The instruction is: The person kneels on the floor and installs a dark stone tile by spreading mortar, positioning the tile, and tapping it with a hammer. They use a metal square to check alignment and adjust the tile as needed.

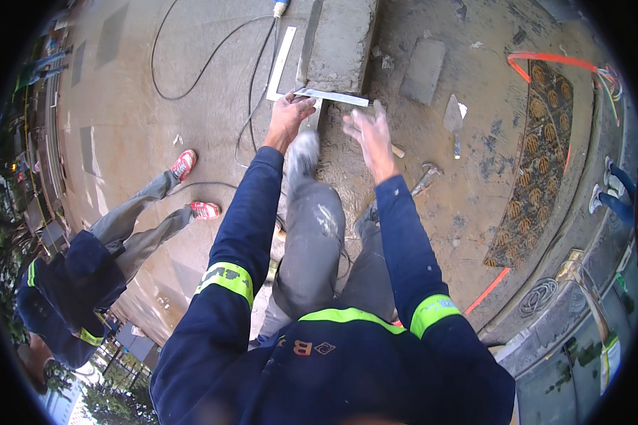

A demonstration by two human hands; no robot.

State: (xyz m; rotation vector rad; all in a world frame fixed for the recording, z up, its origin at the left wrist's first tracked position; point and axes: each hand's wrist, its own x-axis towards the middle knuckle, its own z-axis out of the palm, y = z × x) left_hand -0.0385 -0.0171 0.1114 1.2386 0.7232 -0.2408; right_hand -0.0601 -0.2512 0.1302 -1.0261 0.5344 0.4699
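Along the near end of a grey, cement-covered block (339,44) runs a flat metal straightedge (337,97), with a dark tip at its right end. My left hand (288,120) has its fingers closed at the straightedge's left end. Just below the right end is my right hand (371,136), fingers apart, holding nothing; I cannot tell whether a fingertip touches the bar. A white L-shaped square (283,60) lies left of the block, its short leg beside my left hand. My dusty shoe (304,150) is under my hands.
On the right lie a flat grey slab (423,71), a trowel (454,117) and a hammer (425,178). Farther right are a patterned dark strip (535,163) and orange tubing (553,56). A black cable (252,99) loops at left, where another person (67,283) stands.
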